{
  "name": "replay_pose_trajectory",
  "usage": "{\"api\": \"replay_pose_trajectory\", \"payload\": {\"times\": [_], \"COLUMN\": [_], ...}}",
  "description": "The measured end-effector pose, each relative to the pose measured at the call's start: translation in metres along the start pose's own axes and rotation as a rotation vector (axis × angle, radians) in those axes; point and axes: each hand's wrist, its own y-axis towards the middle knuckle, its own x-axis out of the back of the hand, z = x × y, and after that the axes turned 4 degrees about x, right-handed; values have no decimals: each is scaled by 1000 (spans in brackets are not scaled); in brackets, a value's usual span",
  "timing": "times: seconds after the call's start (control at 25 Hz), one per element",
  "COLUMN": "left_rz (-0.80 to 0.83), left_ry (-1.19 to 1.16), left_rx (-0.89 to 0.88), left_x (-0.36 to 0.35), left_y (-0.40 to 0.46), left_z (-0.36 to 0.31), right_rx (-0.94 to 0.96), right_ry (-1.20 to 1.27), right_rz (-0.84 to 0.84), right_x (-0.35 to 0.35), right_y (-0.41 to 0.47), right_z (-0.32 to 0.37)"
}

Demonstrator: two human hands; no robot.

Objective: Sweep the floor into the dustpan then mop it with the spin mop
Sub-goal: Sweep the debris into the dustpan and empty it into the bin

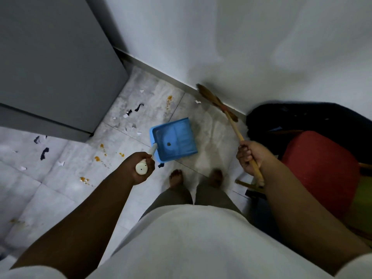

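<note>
We observe the left hand (141, 168) gripping the white handle of the blue dustpan (174, 138) on the littered tiled floor (60, 158), while the right hand (248, 156) grips the broom (221, 109), its bristles by the wall (221, 37).

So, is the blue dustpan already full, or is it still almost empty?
Almost empty. The blue dustpan shows its bare bottom with only one small dark speck inside, while paper scraps and orange spills lie on the floor around it.
</note>
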Motion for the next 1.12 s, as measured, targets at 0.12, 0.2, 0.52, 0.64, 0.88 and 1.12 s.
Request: {"api": "replay_pose_trajectory", "payload": {"times": [0.12,0.2,0.52,0.64,0.88,1.12], "left_rz": [10,11,-30,-47,-28,-16], "left_ry": [-47,-88,-284,-325,-429,-566], "left_rx": [40,61,22,18,-7,-52], "left_x": [-8,-15,-36,-45,-53,-34], "left_y": [10,14,42,53,55,50], "left_z": [-3,0,28,41,72,110], "right_rx": [-35,-56,-145,-212,-335,-336], "right_ry": [-39,-60,-203,-296,-321,-476], "right_rz": [-3,-12,-64,-71,39,68], "right_x": [-10,-17,-37,-29,13,11], "right_y": [23,38,114,128,86,88], "right_z": [25,41,95,100,106,139]}}
